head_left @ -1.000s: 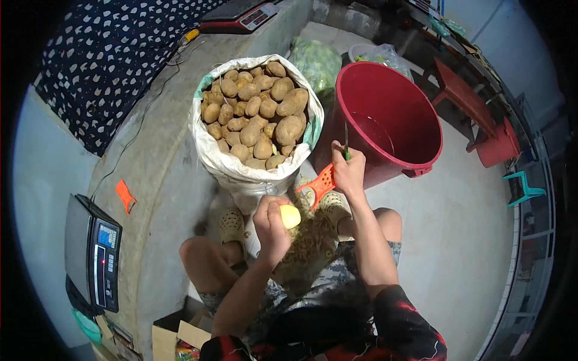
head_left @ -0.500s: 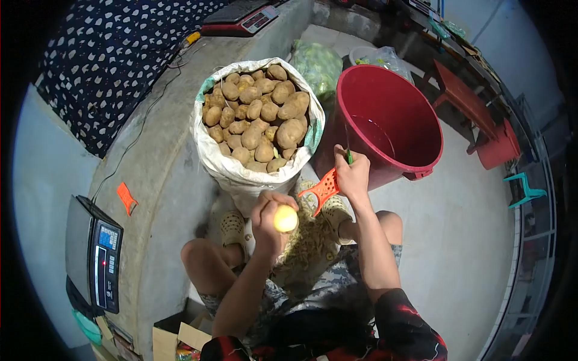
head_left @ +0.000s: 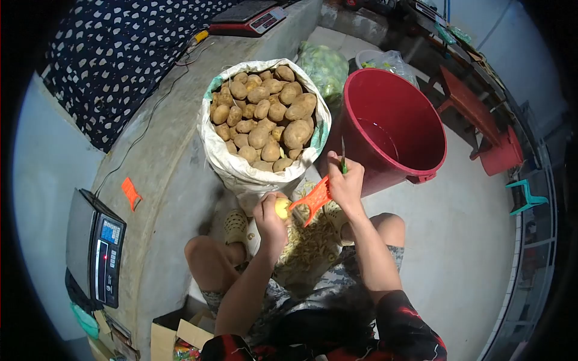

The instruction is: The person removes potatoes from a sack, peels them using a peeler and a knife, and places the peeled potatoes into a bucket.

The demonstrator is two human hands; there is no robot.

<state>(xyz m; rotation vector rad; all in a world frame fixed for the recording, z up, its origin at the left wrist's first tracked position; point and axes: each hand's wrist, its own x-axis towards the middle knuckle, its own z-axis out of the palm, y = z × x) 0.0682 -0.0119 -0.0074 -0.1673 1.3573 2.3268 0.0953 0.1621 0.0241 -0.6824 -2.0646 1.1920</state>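
My left hand (head_left: 270, 218) is closed round a peeled yellow potato (head_left: 282, 208), which is partly hidden by the fingers. In my right hand (head_left: 347, 183) is an orange peeler (head_left: 314, 200), its head beside the potato's right side; whether the blade touches cannot be made out. A small knife with a green handle (head_left: 344, 165) also sticks up out of my right hand, its blade pointing away from me. Beyond my hands stands a white sack (head_left: 226, 162) full of unpeeled potatoes (head_left: 259, 137). Peelings (head_left: 307, 243) cover the floor below, between my feet.
A large red tub (head_left: 394, 120) stands right of the sack, with a bag of green vegetables (head_left: 324, 69) behind. On the ledge at left are a second orange peeler (head_left: 130, 193) and a digital scale (head_left: 99, 253). An open cardboard box (head_left: 165, 340) sits at lower left.
My left hand has turned the potato and moved slightly up. The peeler has come left and down to the potato's side. The view has shifted a little.
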